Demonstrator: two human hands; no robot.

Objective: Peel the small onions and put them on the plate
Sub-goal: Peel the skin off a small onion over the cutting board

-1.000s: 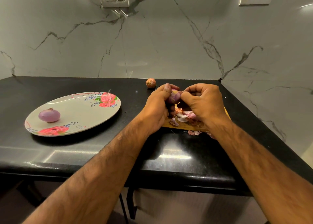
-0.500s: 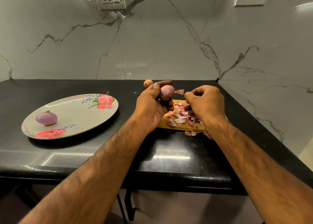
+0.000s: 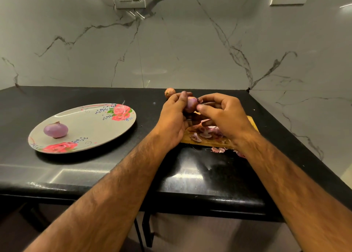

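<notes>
While the left hand (image 3: 172,118) grips a part-peeled onion (image 3: 191,104), right hand (image 3: 224,114) pinches at its skin, fingers curled. Peels (image 3: 207,131) litter the board (image 3: 251,122) beneath. Unpeeled onion (image 3: 169,92) sits on the tabletop (image 3: 76,171) just behind. Peeled onion (image 3: 55,130) lies on the plate (image 3: 91,126), well left. Judged: one done, one underway, one untouched.

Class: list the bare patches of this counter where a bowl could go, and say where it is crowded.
Free: counter between plate and back wall; the front strip between plate and counter edge. Crowded: the cutting board, littered with peels, under the left hand and right hand pinching the held onion; unpeeled onion behind.
</notes>
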